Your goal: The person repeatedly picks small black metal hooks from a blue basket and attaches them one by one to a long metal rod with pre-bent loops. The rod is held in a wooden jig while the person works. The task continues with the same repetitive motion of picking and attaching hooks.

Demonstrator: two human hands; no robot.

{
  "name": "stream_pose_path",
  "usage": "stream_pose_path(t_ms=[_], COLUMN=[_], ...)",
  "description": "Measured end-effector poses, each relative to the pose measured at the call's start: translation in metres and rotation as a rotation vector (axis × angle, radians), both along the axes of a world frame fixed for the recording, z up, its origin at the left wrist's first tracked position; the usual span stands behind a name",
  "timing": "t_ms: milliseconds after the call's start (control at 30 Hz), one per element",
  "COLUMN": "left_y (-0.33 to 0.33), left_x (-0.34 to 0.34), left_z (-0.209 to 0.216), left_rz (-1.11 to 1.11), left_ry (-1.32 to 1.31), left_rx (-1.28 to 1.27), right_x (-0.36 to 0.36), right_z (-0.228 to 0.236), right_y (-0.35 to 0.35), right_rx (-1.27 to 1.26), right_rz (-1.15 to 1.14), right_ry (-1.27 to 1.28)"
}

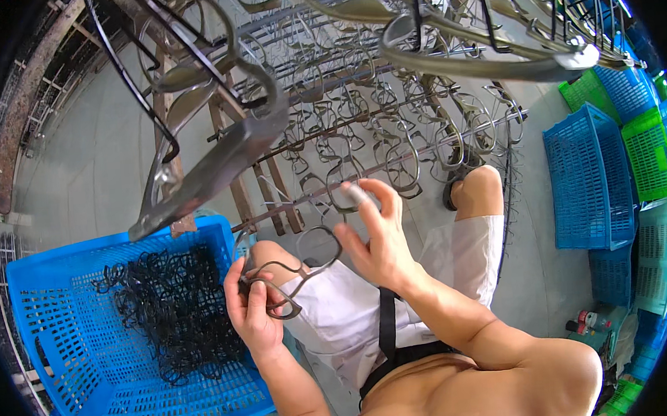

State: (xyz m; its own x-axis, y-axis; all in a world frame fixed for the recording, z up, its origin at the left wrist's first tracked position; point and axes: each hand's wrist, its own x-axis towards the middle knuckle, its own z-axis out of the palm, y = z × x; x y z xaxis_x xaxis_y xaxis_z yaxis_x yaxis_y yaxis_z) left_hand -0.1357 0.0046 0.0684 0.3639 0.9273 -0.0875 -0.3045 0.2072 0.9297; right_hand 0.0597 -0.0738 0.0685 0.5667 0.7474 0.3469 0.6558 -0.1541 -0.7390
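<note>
"So, what do we have in our left hand (256, 312)?"

"Its grip is closed on a spectacle frame (305, 273), pinched between thumb and fingers. The material looks smooth and dark grey-brown, with two rounded open rims joined by a curved bridge."

"And where do we see it?"

"Above our left thigh, over the white, softly creased shorts (328, 293), just right of the blue basket (58, 362)."

"What about our right hand (384, 239)?"

"Its grip is open, thumb and forefinger spread apart, with a pale wrap (357, 195) round one fingertip. It is just right of the frame, on the near side of the rack (490, 128)."

"How does that rack look to us?"

"Thin metal rods on worn wooden posts (242, 199), hung with rows of glossy, curved frames (401, 161). Closest to our eyes, larger-looking olive-grey ones (486, 63) hang among slim black wires."

"And the basket?"

"Perforated plastic, holding a tangled heap (179, 315) of thin, black, looping pieces. Far right, we see latticed blue crates (579, 183) beside green ones (647, 155)."
</note>
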Motion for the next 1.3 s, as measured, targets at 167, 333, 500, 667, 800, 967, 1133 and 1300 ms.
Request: stream_pose_path(t_ms=[167,333,500,667,800,967,1133,1300], left_y=[-0.005,-0.022,-0.019,0.024,0.053,0.072,0.076,0.074], left_x=[0.008,0.010,0.012,0.010,0.028,0.055,0.063,0.067], left_z=[0.004,-0.023,-0.027,-0.035,-0.042,-0.054,-0.068,-0.062], left_rz=[0.117,0.014,0.028,0.237,0.288,0.111,0.180,0.162], left_ry=[-0.016,0.208,0.225,0.252,0.652,0.718,0.753,0.684], left_rx=[0.130,0.478,0.541,0.303,0.542,0.639,0.748,0.749], right_x=[-0.015,-0.066,-0.050,-0.040,-0.051,-0.050,-0.048,-0.048], right_z=[-0.004,-0.010,-0.027,-0.050,-0.063,-0.073,-0.078,-0.088], right_y=[0.001,0.004,0.027,0.067,0.087,0.095,0.096,0.106], right_rx=[0.142,0.299,0.189,0.248,0.303,0.262,0.246,0.378], right_rz=[0.313,0.463,0.097,-0.134,-0.283,-0.383,-0.395,-0.352], right_ry=[0.454,1.234,0.756,0.548,0.543,0.403,0.239,0.360])
